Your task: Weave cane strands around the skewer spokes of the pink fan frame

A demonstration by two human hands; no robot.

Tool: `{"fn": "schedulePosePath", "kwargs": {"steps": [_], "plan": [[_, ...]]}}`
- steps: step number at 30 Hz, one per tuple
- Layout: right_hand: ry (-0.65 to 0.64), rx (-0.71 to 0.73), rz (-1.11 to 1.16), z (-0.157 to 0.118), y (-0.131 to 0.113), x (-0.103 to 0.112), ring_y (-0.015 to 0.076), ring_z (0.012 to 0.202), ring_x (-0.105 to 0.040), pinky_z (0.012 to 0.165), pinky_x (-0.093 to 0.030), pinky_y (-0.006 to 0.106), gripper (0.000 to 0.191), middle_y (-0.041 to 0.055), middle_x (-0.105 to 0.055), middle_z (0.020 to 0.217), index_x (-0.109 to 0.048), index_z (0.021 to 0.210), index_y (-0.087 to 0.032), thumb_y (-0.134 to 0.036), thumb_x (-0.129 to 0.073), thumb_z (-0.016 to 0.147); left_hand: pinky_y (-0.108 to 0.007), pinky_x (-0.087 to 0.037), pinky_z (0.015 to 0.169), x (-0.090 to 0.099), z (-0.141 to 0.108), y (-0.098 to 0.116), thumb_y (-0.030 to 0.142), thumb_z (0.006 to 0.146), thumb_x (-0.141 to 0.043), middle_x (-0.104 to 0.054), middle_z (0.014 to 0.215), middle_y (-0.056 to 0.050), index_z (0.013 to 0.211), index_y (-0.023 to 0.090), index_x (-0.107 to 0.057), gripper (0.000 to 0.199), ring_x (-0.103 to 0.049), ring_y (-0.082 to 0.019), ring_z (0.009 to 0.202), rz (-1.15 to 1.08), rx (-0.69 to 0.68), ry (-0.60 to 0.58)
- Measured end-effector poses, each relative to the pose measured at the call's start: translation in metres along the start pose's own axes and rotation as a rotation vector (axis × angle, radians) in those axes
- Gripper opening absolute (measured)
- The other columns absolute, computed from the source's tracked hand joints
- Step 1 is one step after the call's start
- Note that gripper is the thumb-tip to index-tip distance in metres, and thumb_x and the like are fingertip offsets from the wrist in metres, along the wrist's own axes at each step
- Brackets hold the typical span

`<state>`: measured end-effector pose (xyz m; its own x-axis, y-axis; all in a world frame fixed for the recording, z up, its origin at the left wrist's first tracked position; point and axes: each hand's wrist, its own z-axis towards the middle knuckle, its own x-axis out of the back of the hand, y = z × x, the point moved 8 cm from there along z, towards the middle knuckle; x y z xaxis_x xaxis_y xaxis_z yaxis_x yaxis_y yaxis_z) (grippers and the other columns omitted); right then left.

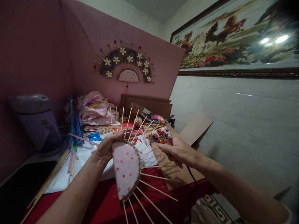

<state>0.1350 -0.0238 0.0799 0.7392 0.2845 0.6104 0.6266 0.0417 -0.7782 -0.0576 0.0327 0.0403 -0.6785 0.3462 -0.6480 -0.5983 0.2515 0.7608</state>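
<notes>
A half-round piece [126, 169] covered in white cloth with red dots, edged with twine, has many thin wooden sticks fanning out from its curved rim. My left hand [109, 144] holds it by its upper end, with fingers behind the sticks. To the right, my right hand [178, 151] is closed around a glue gun [161, 136] with a colourful patterned body. Its front end is over the upper right sticks, close to them; whether it touches one cannot be made out.
A finished fan with white flowers [129, 59] hangs on the pink board. Behind the hands lie pipe cleaners [76, 124], dotted cloth [99, 109], cardboard [149, 104] and loose sticks [50, 175]. A lidded purple container [38, 124] stands left. A black cable hangs below my right hand.
</notes>
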Motion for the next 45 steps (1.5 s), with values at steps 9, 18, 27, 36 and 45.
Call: {"fn": "schedulePosePath", "kwargs": {"steps": [9, 18, 27, 36, 45], "plan": [[-0.003, 0.013, 0.024, 0.001, 0.004, 0.001, 0.0048, 0.032, -0.038, 0.027, -0.036, 0.017, 0.041, -0.0051, -0.044, 0.049, -0.042, 0.064, -0.019, -0.057, -0.047, 0.079, -0.037, -0.054, 0.073, 0.0, -0.001, 0.0, 0.013, 0.074, -0.055, -0.069, 0.094, -0.018, 0.093, 0.008, -0.065, 0.023, -0.066, -0.028, 0.085, -0.002, 0.004, 0.029], [0.002, 0.021, 0.076, -0.002, -0.004, 0.0, 0.0039, 0.033, -0.034, 0.026, -0.034, 0.016, 0.04, -0.007, -0.04, 0.049, -0.039, 0.064, -0.02, -0.056, -0.048, 0.078, -0.036, -0.054, 0.07, -0.001, -0.001, 0.001, 0.015, 0.076, -0.053, -0.069, 0.094, -0.017, 0.095, 0.008, -0.065, 0.023, -0.066, -0.027, 0.082, 0.015, 0.004, 0.006], [-0.008, 0.046, 0.063, -0.004, -0.003, 0.0, 0.004, 0.033, -0.036, 0.026, -0.034, 0.016, 0.039, -0.0064, -0.041, 0.05, -0.039, 0.065, -0.019, -0.054, -0.047, 0.079, -0.036, -0.053, 0.073, 0.001, 0.001, 0.001, 0.014, 0.076, -0.053, -0.069, 0.096, -0.017, 0.096, 0.008, -0.065, 0.025, -0.066, -0.027, 0.086, 0.015, -0.005, 0.001], [-0.001, 0.027, 0.136, -0.005, -0.003, -0.001, 0.0032, 0.032, -0.034, 0.025, -0.034, 0.015, 0.035, -0.0073, -0.041, 0.05, -0.04, 0.064, -0.019, -0.049, -0.052, 0.078, -0.037, -0.054, 0.07, 0.0, -0.002, 0.0, 0.014, 0.074, -0.053, -0.069, 0.093, -0.017, 0.095, 0.008, -0.065, 0.025, -0.066, -0.028, 0.082, 0.001, 0.007, 0.016], [0.229, 0.224, 0.342, -0.006, -0.008, 0.043, 0.0056, 0.036, -0.037, 0.029, -0.028, 0.018, 0.034, -0.0039, -0.046, 0.052, -0.05, 0.069, -0.017, -0.05, -0.052, 0.078, -0.04, -0.053, 0.075, 0.003, -0.001, 0.002, 0.015, 0.075, -0.053, -0.069, 0.095, -0.019, 0.09, 0.009, -0.066, 0.021, -0.064, -0.03, 0.09, -0.03, 0.029, 0.074]]}}
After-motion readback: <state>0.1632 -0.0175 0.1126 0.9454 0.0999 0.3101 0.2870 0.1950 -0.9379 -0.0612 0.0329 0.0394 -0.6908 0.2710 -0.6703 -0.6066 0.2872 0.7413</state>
